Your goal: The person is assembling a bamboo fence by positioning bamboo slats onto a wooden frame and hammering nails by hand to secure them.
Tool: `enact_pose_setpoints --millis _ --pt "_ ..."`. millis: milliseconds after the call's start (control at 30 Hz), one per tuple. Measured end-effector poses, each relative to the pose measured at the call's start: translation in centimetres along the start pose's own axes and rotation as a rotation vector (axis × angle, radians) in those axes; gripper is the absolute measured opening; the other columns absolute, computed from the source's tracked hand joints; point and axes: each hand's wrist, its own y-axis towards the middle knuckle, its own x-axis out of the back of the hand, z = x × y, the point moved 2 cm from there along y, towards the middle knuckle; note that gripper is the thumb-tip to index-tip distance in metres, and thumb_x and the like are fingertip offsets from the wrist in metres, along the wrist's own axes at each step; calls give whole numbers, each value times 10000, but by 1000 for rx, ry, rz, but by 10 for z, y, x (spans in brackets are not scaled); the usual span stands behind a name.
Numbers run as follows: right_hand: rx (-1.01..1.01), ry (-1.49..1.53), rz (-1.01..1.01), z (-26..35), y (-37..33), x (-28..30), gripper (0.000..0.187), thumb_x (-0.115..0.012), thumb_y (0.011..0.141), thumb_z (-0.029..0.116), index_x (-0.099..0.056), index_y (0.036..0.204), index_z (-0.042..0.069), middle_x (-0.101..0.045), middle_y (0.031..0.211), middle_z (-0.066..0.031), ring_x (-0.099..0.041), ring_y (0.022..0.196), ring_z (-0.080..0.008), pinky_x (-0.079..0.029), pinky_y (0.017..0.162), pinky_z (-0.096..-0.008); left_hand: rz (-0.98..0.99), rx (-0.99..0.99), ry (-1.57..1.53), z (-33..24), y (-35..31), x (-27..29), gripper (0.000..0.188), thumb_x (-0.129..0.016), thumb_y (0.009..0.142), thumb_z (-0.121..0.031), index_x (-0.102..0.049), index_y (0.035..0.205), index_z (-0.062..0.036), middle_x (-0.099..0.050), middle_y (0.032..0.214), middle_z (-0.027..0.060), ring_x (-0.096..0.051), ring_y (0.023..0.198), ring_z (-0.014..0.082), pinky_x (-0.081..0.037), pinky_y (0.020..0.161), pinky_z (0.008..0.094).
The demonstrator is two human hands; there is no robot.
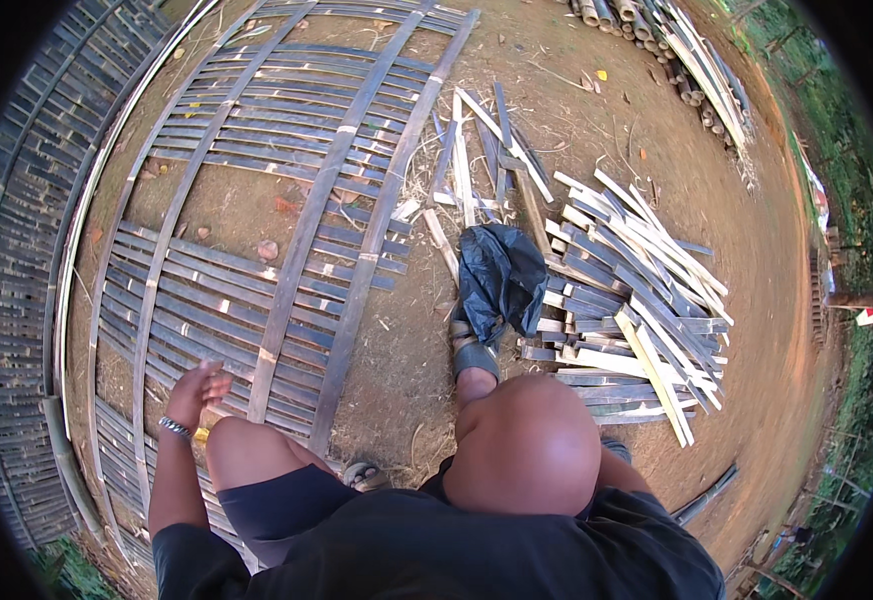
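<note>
My left hand (195,393), with a metal-banded watch at the wrist, hovers beside my left knee over a bamboo lattice panel (287,290). Its fingers are loosely bent and somewhat apart, and nothing shows in them. The panel lies on the ground, made of dark split-bamboo slats crossed by several long strips. My right arm runs down behind my raised right knee, so the right hand is out of sight. In front of that knee, a crumpled black plastic bag (502,280) lies by my sandalled foot.
A heap of split bamboo slats (647,310) lies to the right, with more loose slats (482,150) ahead. Bamboo poles (647,40) are stacked at the far right. Another woven bamboo panel (17,250) stands along the left. Dry leaves and shavings litter the dirt.
</note>
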Motion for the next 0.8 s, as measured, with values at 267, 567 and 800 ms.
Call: enact_pose_setpoints --millis 267,567,800 --pt "68 97 730 40 -17 -46 453 -712 928 369 -642 1268 78 -697 1138 -171 -654 1070 -325 -523 911 -436 168 -205 698 -48 73 -177 774 -622 954 -590 -552 1426 19 -669 1309 229 -645 1204 376 -507 1027 425" --pt "221 -81 881 91 -33 -9 421 -731 921 403 -689 1176 71 -716 1052 -128 -663 997 -260 -526 866 -399 -103 -68 907 12 77 -260 682 -778 857 -348 -502 1394 -31 -539 1370 253 -565 1261 437 -480 1057 498" --pt "346 -236 861 136 -33 7 410 -746 915 429 -726 1104 65 -730 985 -94 -669 940 -209 -528 830 -370 -18 -166 965 25 81 -241 715 -774 856 -314 -457 1435 -40 -512 1374 250 -555 1264 431 -476 1070 486"
